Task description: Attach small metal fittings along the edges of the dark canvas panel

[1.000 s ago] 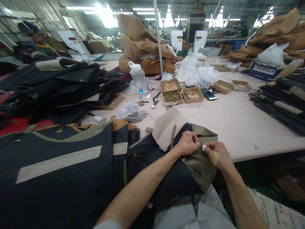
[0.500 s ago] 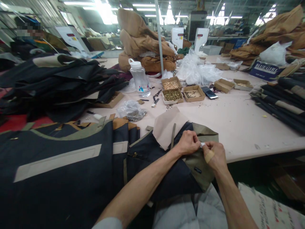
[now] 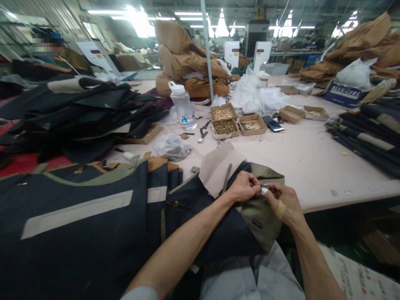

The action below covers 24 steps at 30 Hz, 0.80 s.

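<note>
A dark navy fabric piece (image 3: 218, 229) with an olive lining (image 3: 265, 212) lies across my lap and the table edge. On the lining, my left hand (image 3: 246, 186) is closed in a pinch at a fold of the olive fabric. Close beside it, my right hand (image 3: 284, 202) is closed too, its thumb tip covered in white and a tan band around the thumb's base. A thin dark bit shows between the fingertips, too small to name. A small black label (image 3: 257, 224) sits on the lining below. A beige fabric flap (image 3: 220, 168) stands behind my left hand.
Stacked navy pieces (image 3: 78, 216) lie left, with a dark fabric pile (image 3: 84, 108) behind. Ahead are a water bottle (image 3: 182, 106), a carton of brass-coloured fittings (image 3: 225, 127), another carton (image 3: 252, 125) and a phone (image 3: 273, 123). More folded fabric (image 3: 365, 135) is right. A person (image 3: 56, 56) is far left.
My fingers have shifted slightly, and my right thumb now tilts more, with a thin dark bit showing above its white tip. The person at far left has moved an arm. The fabric stays put.
</note>
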### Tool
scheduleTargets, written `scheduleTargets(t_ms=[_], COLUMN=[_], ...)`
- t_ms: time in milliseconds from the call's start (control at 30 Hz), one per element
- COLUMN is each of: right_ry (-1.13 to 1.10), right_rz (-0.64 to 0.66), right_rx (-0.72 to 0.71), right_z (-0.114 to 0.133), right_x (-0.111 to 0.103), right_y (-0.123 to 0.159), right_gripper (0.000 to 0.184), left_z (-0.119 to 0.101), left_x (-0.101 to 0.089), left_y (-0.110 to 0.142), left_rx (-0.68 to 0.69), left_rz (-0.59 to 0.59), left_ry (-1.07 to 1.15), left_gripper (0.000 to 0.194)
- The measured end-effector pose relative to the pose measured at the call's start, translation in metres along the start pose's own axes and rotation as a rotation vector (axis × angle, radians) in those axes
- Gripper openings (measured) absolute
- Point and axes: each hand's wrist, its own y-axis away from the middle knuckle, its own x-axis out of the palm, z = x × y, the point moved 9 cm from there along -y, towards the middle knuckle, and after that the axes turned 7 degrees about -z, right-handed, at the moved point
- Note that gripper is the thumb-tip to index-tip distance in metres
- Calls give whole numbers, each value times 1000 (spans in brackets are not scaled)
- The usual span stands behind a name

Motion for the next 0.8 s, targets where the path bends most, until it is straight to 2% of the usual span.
scheduleTargets(t_ms=[100, 233, 433, 567, 667, 800], right_ry=[-109, -217, -385, -365, -406, -405], right_rz=[75, 168, 239, 185, 148, 228], right_rx=[-80, -157, -96, -76, 15, 138], right_z=[3, 6, 8, 7, -1, -8], right_x=[-2, 1, 6, 3, 4, 15], right_y=[-4, -11, -16, -20, -27, -33], right_gripper=[36, 22, 22, 25, 28, 23], left_z=[1, 0, 6, 9, 8, 6], left_x=[1, -1, 5, 10, 9, 7], left_y=[0, 0, 0, -2, -2, -1], left_rx=[-6, -15, -30, -53, -54, -29], left_rz=[5, -6, 48, 77, 76, 70], left_ry=[5, -4, 87, 169, 186, 127], left_gripper=[12, 14, 19, 19, 15, 14])
